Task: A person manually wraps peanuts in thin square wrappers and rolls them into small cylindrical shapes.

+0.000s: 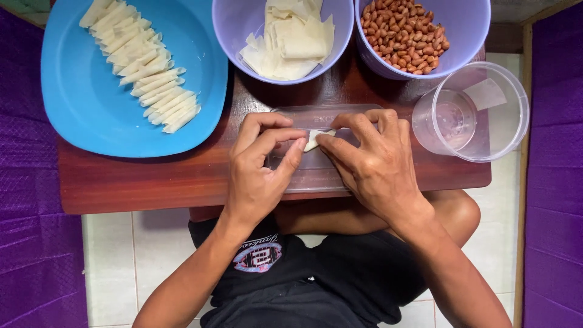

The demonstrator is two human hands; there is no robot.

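My left hand (261, 167) and my right hand (370, 161) meet over a clear plastic lid (303, 176) lying on a small dark wooden table (139, 179). Both pinch a small pale pastry wrapper (314, 140) between fingertips and thumbs, folded or rolled; most of it is hidden by the fingers. Just beyond, a lilac bowl (234, 24) holds a stack of pale wrapper sheets (291, 39). Another lilac bowl (467, 30) to its right holds brown peanuts (404, 33).
A blue plate (79, 103) at the left carries several rolled pale pastries (143, 64) in a row. A clear plastic container (473, 112) stands at the table's right edge. Purple cushions flank both sides; white floor tiles and my crossed legs lie below.
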